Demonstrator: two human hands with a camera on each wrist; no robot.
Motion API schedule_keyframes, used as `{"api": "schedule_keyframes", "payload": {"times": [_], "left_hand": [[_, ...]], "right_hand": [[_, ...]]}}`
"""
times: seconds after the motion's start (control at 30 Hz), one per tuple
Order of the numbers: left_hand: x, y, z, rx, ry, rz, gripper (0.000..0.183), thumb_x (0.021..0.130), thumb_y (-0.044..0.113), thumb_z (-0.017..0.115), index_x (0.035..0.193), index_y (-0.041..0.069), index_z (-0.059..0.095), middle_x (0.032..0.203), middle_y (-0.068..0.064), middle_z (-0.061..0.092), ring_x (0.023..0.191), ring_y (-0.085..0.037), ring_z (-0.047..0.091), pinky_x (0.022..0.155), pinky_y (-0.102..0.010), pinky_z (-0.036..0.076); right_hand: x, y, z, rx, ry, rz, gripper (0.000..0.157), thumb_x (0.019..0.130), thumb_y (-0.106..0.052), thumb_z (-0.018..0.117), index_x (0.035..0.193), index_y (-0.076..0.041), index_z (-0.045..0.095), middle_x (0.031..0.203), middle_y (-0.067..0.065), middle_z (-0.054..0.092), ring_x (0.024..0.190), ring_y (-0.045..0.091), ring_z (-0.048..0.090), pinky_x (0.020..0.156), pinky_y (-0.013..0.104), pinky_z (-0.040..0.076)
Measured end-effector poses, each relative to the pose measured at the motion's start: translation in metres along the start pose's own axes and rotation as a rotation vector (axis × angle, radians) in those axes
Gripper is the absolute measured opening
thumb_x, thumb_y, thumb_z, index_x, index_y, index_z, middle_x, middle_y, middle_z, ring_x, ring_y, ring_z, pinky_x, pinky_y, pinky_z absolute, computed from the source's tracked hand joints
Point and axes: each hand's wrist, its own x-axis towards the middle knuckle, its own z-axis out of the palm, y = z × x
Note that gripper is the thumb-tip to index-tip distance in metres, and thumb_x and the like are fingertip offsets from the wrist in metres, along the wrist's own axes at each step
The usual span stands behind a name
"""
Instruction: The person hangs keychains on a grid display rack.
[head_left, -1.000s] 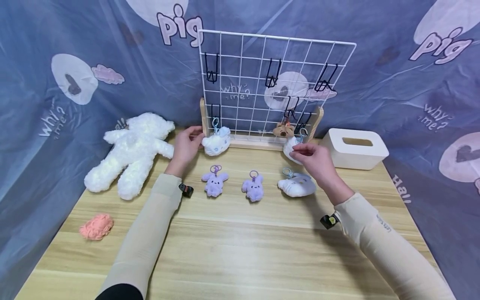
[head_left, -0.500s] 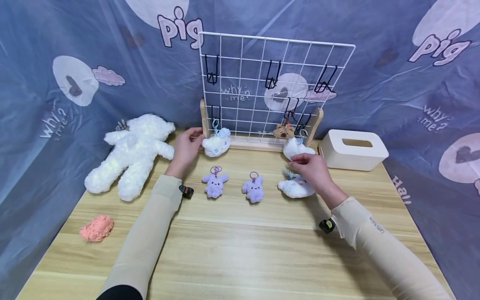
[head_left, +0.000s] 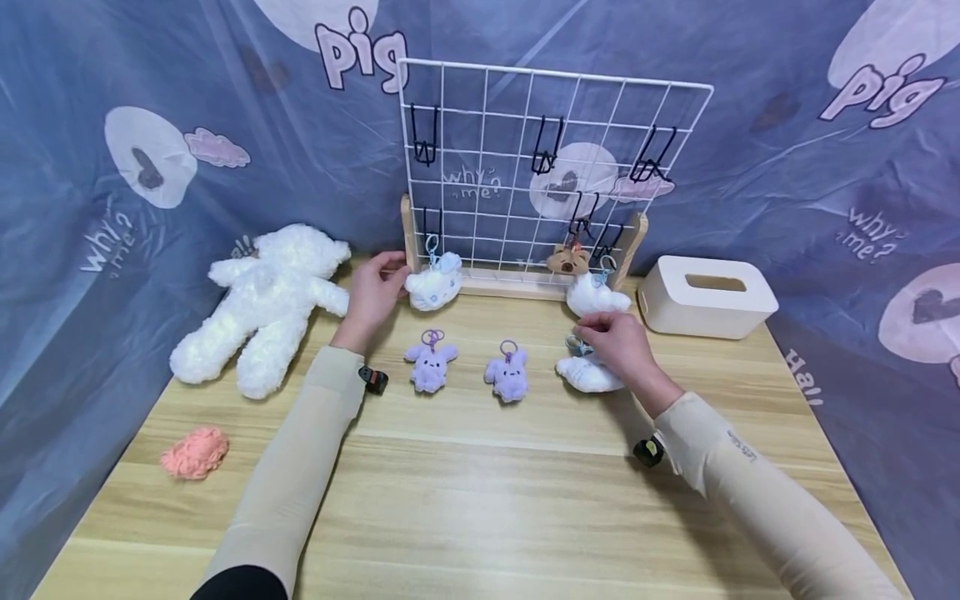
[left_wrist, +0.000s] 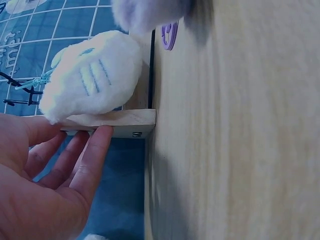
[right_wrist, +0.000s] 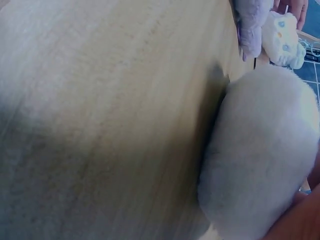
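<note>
In the head view my left hand (head_left: 372, 300) is at the left end of the white grid rack (head_left: 551, 150). Its fingertips touch the outer side of the wooden foot (left_wrist: 131, 117), beside a white cat-face plush keychain (head_left: 433, 282) on a hook. My right hand (head_left: 621, 342) is over another white plush keychain (head_left: 588, 375) lying on the table. Its thumb and fingertips come together at the blue keyring (head_left: 575, 342); whether they hold it is unclear. That plush (right_wrist: 260, 150) fills much of the right wrist view, with the fingers mostly hidden behind it.
Two purple rabbit keychains, a left one (head_left: 430, 367) and a right one (head_left: 508, 377), lie on the table. A brown bear (head_left: 567, 260) and a white plush (head_left: 596, 297) hang at the rack's right. A tissue box (head_left: 705, 297), fluffy white bear (head_left: 262, 304) and pink yarn bundle (head_left: 195, 453) stand around.
My right hand has moved down and toward me, from the white plush at the rack's lower right to the keyring of the one on the table. The left hand has stayed put.
</note>
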Motion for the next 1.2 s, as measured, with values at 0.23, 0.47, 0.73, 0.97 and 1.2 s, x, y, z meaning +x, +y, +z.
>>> {"api": "schedule_keyframes", "payload": {"times": [0.23,0.47,0.73,0.97,1.2], "left_hand": [[0.0000,-0.0005,0.0005,0.022,-0.007,-0.007,0.038,0.114,0.009,0.064,0.150,-0.003,0.065,0.138,-0.028,0.072,0.106,-0.030,0.073,0.098,-0.048,0.074],[0.0002,-0.0034,0.0008,0.003,-0.005,-0.003,0.038,0.113,0.008,0.064,0.149,-0.004,0.066,0.137,-0.029,0.072,0.109,-0.033,0.073,0.099,-0.052,0.073],[-0.0016,-0.0038,0.0009,0.002,-0.002,-0.012,0.038,0.113,0.009,0.066,0.149,-0.004,0.066,0.136,-0.029,0.072,0.110,-0.034,0.072,0.101,-0.054,0.073],[-0.0016,-0.0020,0.0007,-0.005,0.000,-0.008,0.038,0.113,0.008,0.066,0.149,-0.004,0.066,0.137,-0.029,0.071,0.111,-0.035,0.072,0.101,-0.054,0.073],[-0.0002,0.0008,0.0006,0.000,-0.002,-0.008,0.037,0.113,0.008,0.065,0.148,-0.003,0.066,0.136,-0.028,0.072,0.109,-0.033,0.073,0.099,-0.051,0.074]], "right_hand": [[-0.0020,0.0012,0.0040,-0.051,-0.030,0.023,0.027,0.101,-0.023,0.080,0.117,0.000,0.081,0.114,0.021,0.083,0.106,0.034,0.074,0.089,0.031,0.056],[-0.0025,-0.0023,0.0047,-0.085,-0.098,0.032,0.032,0.097,-0.023,0.084,0.116,0.001,0.077,0.110,0.019,0.082,0.105,0.034,0.074,0.091,0.035,0.060],[-0.0006,-0.0041,0.0055,-0.142,-0.144,0.061,0.024,0.097,-0.025,0.084,0.106,-0.004,0.076,0.100,0.009,0.078,0.097,0.027,0.069,0.086,0.031,0.056],[0.0039,-0.0041,0.0050,-0.176,-0.152,0.048,0.021,0.094,-0.025,0.086,0.098,-0.007,0.077,0.092,0.005,0.077,0.096,0.029,0.069,0.088,0.035,0.057],[0.0063,-0.0041,0.0035,-0.188,-0.152,0.038,0.021,0.094,-0.025,0.087,0.095,-0.008,0.074,0.091,0.005,0.076,0.095,0.029,0.068,0.085,0.034,0.055]]}}
